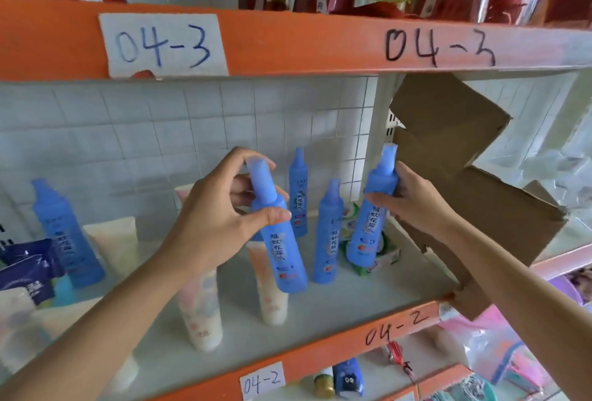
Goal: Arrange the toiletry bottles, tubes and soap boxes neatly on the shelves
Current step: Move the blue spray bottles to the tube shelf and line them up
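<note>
- Two blue bottles mid-placement: one (278, 234) gripped in the left hand (221, 211), fingers curled round its neck and shoulder, tilted above the shelf (368, 291); the other (371, 208) held by the right hand (413, 202), fingers wrapped round its upper body, base low by the green soap boxes (378, 250).
- Already standing further back: two more blue bottles (298, 192) (326, 234), plus one off to the left (64, 231).
- Looks roughly halfway, tbh. Pale tubes (201, 307) at the front scattered and leaning, dark blue packets (28, 269) piled at the left edge.
- Still to sort, probably: lining up bottles, straightening tubes, squaring the soap boxes.
- Cardboard box (464, 176) crowding the right end.
</note>
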A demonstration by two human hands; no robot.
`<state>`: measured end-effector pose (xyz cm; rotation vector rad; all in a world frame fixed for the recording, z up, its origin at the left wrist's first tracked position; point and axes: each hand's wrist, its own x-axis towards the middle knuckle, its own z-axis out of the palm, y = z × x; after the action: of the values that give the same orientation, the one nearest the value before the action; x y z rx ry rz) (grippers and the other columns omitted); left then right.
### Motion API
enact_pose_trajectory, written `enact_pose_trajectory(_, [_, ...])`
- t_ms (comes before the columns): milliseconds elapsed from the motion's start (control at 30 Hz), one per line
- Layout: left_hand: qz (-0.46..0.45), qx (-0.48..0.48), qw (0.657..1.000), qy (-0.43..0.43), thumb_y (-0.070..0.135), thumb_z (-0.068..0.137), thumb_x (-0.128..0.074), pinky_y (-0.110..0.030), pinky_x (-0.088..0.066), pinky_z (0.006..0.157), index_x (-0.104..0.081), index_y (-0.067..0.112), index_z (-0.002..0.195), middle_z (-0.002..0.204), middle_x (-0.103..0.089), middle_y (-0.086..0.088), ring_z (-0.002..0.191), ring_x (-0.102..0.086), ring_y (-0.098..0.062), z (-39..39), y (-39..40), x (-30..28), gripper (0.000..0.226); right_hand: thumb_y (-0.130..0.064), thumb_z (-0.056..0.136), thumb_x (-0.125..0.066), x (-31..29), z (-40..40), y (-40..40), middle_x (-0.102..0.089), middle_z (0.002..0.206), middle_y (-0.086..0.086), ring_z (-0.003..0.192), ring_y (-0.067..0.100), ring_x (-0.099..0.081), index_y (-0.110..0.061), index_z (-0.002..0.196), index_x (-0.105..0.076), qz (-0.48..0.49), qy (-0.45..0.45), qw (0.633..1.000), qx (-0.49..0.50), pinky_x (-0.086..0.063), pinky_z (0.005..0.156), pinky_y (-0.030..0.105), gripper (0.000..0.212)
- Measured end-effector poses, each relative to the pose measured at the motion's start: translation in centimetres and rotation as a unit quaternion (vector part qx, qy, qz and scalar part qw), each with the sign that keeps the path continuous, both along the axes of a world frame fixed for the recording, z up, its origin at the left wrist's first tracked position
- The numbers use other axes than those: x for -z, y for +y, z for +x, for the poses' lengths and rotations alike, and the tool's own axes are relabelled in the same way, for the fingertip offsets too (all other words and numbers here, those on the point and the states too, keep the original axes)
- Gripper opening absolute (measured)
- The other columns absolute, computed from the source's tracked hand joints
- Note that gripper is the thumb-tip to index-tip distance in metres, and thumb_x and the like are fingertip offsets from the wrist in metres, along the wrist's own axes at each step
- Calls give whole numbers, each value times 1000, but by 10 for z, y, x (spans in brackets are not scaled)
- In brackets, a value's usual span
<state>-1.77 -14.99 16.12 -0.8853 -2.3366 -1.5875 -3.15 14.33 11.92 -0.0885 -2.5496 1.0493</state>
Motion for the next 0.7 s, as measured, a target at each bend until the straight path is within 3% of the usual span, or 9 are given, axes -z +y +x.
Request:
enact_pose_trajectory(100, [4,-12,1000,-4,11,67,-79,-20,-55,71,-50,30,93,86,-74,5,77,-70,-12,2,10,1,44,-23,79,-71,-10,-19,7,-64,85,4,64,20,-59,-17,93,-48,-23,28,999,-3,-50,58,35,28])
enact_pose_trajectory(267, [16,-48,999,-14,11,65,-80,-21,-55,69,-50,31,92,84,-74,7,76,-70,-12,10,19,2,45,-32,87,-60,-8,-59,4,-59,75,-4,53,14,-56,-16,93,-47,-26,13,999,-42,-43,43,17,22])
enact_pose_trajectory(400, [30,-84,996,-19,6,66,-78,-15,-53,64,-51,29,93,82,-74,10,73,-69,-9,18,18,-1,45,-24,88,-61,7,-90,-3,-59,72,2,51,15,-54,-12,100,-52,-31,-56,992,-112,-46,47,18,19])
enact_pose_trajectory(500, [36,-106,993,-19,3,67,-77,-20,-55,67,-51,27,93,83,-74,5,76,-70,-12,25,16,-3,44,-13,88,-57,18,-107,-10,-58,71,2,53,14,-55,-22,101,-51,10,-104,984,-144,-47,48,18,17])
enact_pose_trajectory(567, [29,-125,992,-16,5,68,-77,-26,-57,70,-51,28,94,84,-74,5,77,-70,-15,29,15,-4,44,-11,87,-57,23,-117,-14,-64,83,8,67,19,-61,-29,96,-52,7,-122,977,-173,-52,59,29,20])
enact_pose_trajectory(633, [21,-141,990,-12,6,69,-78,-30,-57,72,-50,29,94,83,-74,7,77,-70,-16,31,14,-5,44,-12,86,-60,22,-120,-19,-66,98,14,80,22,-62,-24,103,-56,5,-117,973,-198,-53,70,38,21])
enact_pose_trajectory(700, [19,-155,988,-9,7,68,-78,-31,-57,72,-50,29,94,83,-74,8,77,-70,-15,33,15,-5,44,-14,86,-63,17,-120,-24,-66,108,9,89,20,-63,-19,117,-55,-6,-115,967,-226,-52,76,31,32])
